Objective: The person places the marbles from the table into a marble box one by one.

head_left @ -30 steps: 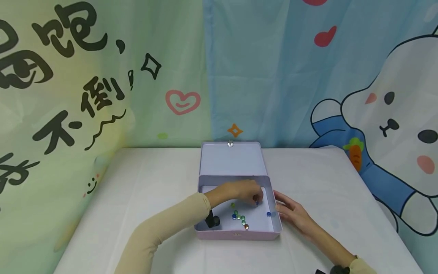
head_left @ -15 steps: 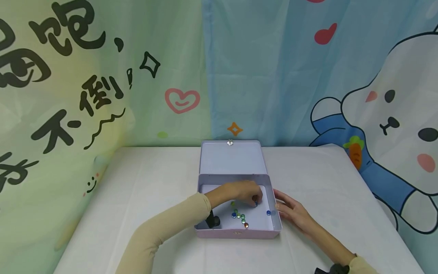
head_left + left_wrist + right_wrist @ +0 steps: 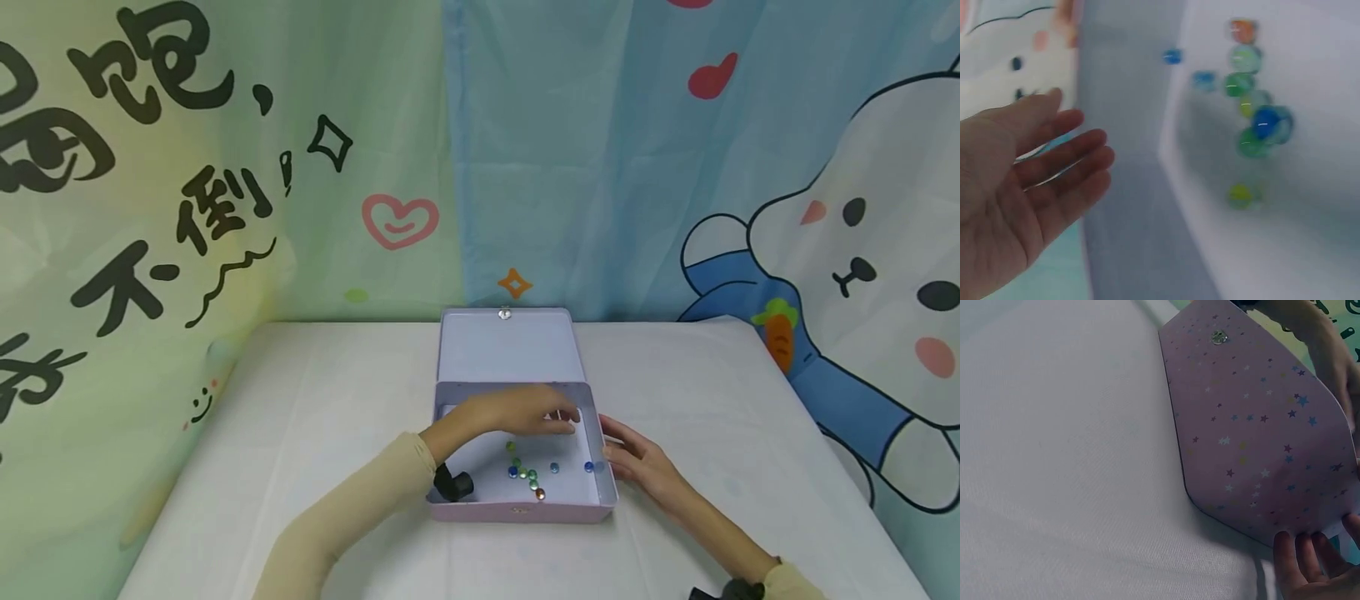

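Note:
My left hand (image 3: 528, 410) is over the inside of an open tin box (image 3: 517, 513), fingers extended and apart with nothing between them. Beneath it, on the pale box floor, lies a light-blue glass marble (image 3: 554, 467). A dark-blue marble (image 3: 588, 467) sits by the right wall. Several green and blue marbles form a cluster left of centre, with an orange-brown marble (image 3: 540, 494) at its near end and a yellow-green marble (image 3: 1240, 196) at its far end. My right hand (image 3: 645, 467) touches the box's right outer wall with its fingertips, fingers fairly straight.
The box lid (image 3: 510, 348) is raised at the back. A white cloth (image 3: 337, 400) covers the table around the box. A printed curtain (image 3: 525, 167) hangs behind the table. In the right wrist view, the star-patterned outer side (image 3: 1260, 425) of the box shows.
My left fingers have let go of a blue marble and spread, and the hand has lifted slightly. That marble now lies a little nearer on the box floor. My right hand stays put.

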The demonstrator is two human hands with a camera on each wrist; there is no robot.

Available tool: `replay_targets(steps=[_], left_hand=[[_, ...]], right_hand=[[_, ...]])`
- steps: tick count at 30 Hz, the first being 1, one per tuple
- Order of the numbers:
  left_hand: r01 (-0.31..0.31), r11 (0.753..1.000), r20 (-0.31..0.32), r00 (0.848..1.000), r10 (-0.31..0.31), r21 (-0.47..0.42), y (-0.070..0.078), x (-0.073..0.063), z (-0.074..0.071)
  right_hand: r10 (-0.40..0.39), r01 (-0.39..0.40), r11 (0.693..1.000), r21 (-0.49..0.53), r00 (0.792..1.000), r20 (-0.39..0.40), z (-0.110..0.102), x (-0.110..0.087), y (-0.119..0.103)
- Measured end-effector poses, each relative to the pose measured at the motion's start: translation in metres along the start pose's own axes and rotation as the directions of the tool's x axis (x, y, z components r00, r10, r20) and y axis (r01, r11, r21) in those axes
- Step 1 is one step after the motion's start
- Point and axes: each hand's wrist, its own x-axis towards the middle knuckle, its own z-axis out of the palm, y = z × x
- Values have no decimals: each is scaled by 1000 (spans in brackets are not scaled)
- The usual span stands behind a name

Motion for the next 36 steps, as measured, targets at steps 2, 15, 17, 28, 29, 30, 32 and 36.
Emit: replay_targets(steps=[2, 15, 17, 28, 29, 30, 32, 36], left_hand=[[7, 1000, -57, 998, -8, -15, 0, -9, -10], [219, 970, -427, 871, -243, -105, -22, -98, -35], [272, 958, -445, 850, -282, -86, -25, -112, -27], [470, 877, -492, 744, -453, -98, -50, -172, 7], [482, 870, -490, 737, -465, -100, -52, -178, 11], [495, 863, -488, 730, -478, -103, -54, -183, 14], [519, 847, -487, 715, -502, -111, -57, -195, 19], [588, 802, -499, 666, -554, -106, -62, -218, 27]], right_hand=[[-9, 9, 1000, -26, 1000, -1, -1, 0, -1], [-143, 120, 906, -406, 989, -26, -7, 1, -7], [-211, 165, 836, -524, 977, -28, -8, 2, -7], [-402, 196, 536, -821, 915, -44, -16, 6, -13], [-416, 196, 510, -838, 909, -40, -17, 6, -13], [-432, 198, 478, -856, 901, -33, -17, 6, -14], [-471, 206, 409, -889, 882, -12, -19, 6, -16], [-522, 188, 269, -945, 852, 21, -27, 6, -21]])
